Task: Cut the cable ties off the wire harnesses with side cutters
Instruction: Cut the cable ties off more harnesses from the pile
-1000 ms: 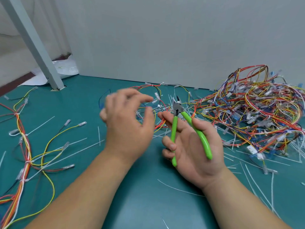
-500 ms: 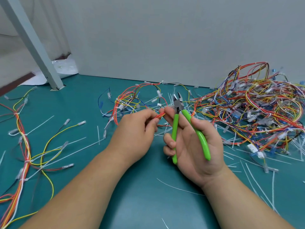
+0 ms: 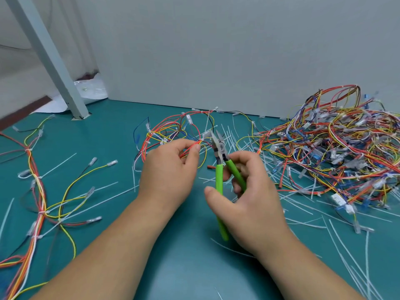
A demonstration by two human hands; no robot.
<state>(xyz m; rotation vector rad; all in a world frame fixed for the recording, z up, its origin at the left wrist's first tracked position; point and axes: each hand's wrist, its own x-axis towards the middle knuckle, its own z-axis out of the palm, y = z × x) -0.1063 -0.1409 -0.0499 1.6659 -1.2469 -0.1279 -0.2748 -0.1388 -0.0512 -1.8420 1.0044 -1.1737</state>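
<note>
Task judged partly done: the left hand fingers pinch a red-wire harness, the right hand fingers clench the side cutters, blades parted just ahead of the left fingertips, cut ties litter the surface, and a large tangled pile beyond the right fingers awaits cutting.

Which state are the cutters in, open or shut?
Open: on the cutters, tips stand apart and green handles splay in the right hand.
</note>
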